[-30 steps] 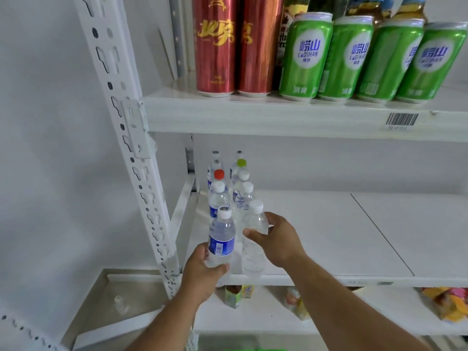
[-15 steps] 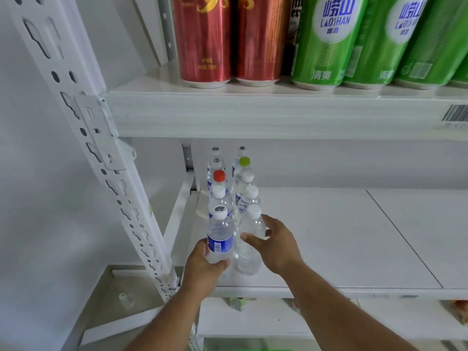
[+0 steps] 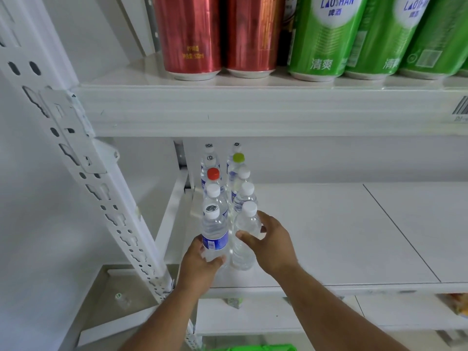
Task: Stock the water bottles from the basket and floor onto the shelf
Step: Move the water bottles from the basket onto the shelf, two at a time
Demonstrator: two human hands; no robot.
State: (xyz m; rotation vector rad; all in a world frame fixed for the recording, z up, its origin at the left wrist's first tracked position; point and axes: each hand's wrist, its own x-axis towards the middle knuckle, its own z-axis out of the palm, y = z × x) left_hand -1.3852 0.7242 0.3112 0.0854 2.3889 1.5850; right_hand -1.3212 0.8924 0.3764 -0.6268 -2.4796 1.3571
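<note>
Two rows of small clear water bottles run front to back at the left end of the white middle shelf [image 3: 329,249]. My left hand [image 3: 198,267] grips the front bottle of the left row, a blue-labelled bottle [image 3: 214,236] with a scribbled white cap. My right hand [image 3: 272,245] is wrapped around the front bottle of the right row, an unlabelled bottle [image 3: 244,239] with a white cap. Both bottles stand upright on the shelf. Behind them are a red-capped bottle [image 3: 213,174] and a green-capped bottle [image 3: 238,157].
The upper shelf [image 3: 228,110] overhangs close above, carrying red cans [image 3: 190,34] and green cans [image 3: 326,34]. A perforated white upright [image 3: 101,188] slants at the left. A small bottle [image 3: 121,300] lies on the grey floor. A green basket edge [image 3: 253,348] shows at the bottom.
Both hands have pushed their bottles further back on the shelf, closing up against the rows. The camera has moved closer and lower.
</note>
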